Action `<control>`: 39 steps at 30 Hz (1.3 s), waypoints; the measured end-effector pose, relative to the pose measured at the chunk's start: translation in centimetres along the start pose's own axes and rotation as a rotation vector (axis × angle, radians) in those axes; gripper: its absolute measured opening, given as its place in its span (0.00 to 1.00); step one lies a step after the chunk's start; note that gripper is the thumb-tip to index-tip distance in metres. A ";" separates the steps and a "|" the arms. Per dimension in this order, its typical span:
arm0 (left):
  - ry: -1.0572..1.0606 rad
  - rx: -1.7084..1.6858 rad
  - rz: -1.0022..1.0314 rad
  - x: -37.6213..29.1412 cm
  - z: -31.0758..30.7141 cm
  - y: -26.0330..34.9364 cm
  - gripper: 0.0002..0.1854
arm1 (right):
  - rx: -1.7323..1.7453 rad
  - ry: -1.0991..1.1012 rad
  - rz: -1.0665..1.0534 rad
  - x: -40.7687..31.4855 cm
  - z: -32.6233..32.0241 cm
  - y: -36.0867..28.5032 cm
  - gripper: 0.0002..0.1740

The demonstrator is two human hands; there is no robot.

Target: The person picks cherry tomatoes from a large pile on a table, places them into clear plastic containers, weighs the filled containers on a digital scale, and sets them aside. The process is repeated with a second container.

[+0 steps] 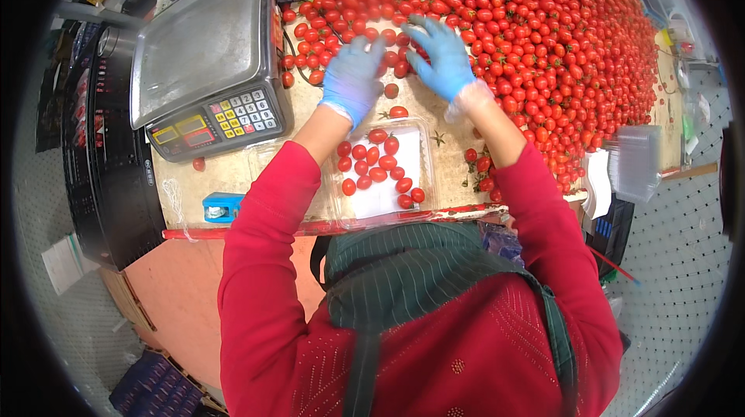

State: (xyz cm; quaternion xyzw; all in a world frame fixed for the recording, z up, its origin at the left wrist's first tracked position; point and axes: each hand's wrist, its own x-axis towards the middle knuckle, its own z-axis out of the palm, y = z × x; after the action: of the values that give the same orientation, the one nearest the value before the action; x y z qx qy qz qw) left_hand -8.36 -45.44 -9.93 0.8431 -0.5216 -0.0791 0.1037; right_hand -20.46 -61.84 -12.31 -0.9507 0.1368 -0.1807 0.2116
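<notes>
Both my hands wear blue gloves and reach over the near edge of a large heap of cherry tomatoes (524,27). My left hand (352,82) is palm down with bent fingers, close to several loose tomatoes; its fingertips are blurred, and what lies beneath them is hidden. To its right, my right hand (442,59) has its thumb and fingers spread beside a few tomatoes, and nothing shows in its grasp. Nearer my body lies a clear plastic tray (429,169) with a white liner (378,207) and several tomatoes on it. A single tomato (398,112) touches or nearly touches its far rim.
A digital weighing scale (204,44) with a metal pan stands at the left. A blue tape dispenser (223,207) and white string (174,201) lie near the table's red front edge (198,234). Stacked clear plastic containers (635,163) stand at the right, beside white liners (597,184).
</notes>
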 end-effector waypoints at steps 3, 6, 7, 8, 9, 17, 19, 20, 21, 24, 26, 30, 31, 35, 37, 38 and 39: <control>-0.047 0.032 -0.178 0.6 -1.5 0.8 0.56 | -0.225 -0.011 0.105 3.1 0.9 0.5 0.34; -0.131 0.055 -0.208 1.2 -2.0 0.9 0.56 | -0.273 -0.187 0.180 3.6 1.8 -0.3 0.36; -0.151 0.053 -0.182 1.2 -1.9 0.8 0.55 | -0.262 -0.270 0.207 3.5 2.0 -0.6 0.37; -0.183 0.044 -0.162 1.0 -1.6 0.7 0.55 | -0.263 -0.288 0.167 2.7 2.0 -0.9 0.34; -0.168 0.014 -0.129 0.8 -1.2 0.6 0.54 | -0.231 -0.293 0.131 1.8 1.9 -1.3 0.34; -0.209 -0.272 -0.143 -1.9 -0.8 -0.9 0.59 | -0.065 -0.222 0.052 -3.7 -4.1 -0.5 0.39; -0.259 -0.197 -0.125 -1.5 -1.2 -0.8 0.60 | -0.235 -0.333 0.163 -3.6 -5.4 -0.3 0.41; -0.299 -0.194 -0.124 -1.1 -1.3 -0.5 0.64 | -0.325 -0.357 0.145 -3.2 -5.6 -0.4 0.43; -0.325 -0.198 -0.142 -0.8 -1.4 -0.3 0.65 | -0.329 -0.384 0.159 -2.9 -5.6 -0.5 0.43; -0.385 -0.219 -0.194 0.0 -0.9 0.7 0.66 | -0.414 -0.452 0.184 -1.6 -4.4 -1.4 0.43; -0.360 -0.265 -0.218 0.3 -0.6 0.9 0.66 | -0.333 -0.492 0.267 -0.5 -3.5 -1.7 0.49; -0.261 -0.336 -0.200 0.6 -0.2 1.1 0.67 | -0.250 -0.551 0.324 1.5 -3.0 -1.5 0.54; -0.270 -0.332 -0.201 0.6 -0.2 1.1 0.67 | -0.240 -0.588 0.341 1.9 -2.9 -1.4 0.55; -0.324 -0.321 -0.230 0.8 -0.7 1.2 0.65 | -0.147 -0.598 0.302 2.5 -1.9 -1.9 0.48; -0.342 -0.339 -0.247 0.7 -0.9 1.1 0.63 | -0.093 -0.579 0.292 2.4 -1.5 -2.1 0.49; -0.348 -0.358 -0.243 0.7 -0.9 1.1 0.63 | -0.065 -0.571 0.293 2.2 -1.3 -2.1 0.50; -0.354 -0.366 -0.244 0.7 -0.9 1.0 0.62 | -0.065 -0.593 0.339 2.1 -1.1 -2.2 0.50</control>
State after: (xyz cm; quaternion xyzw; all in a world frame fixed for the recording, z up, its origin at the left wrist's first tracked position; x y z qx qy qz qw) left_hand -8.65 -46.42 -8.84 0.8400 -0.4032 -0.3300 0.1515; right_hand -18.60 -61.06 -9.77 -0.9319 0.2309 0.1458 0.2389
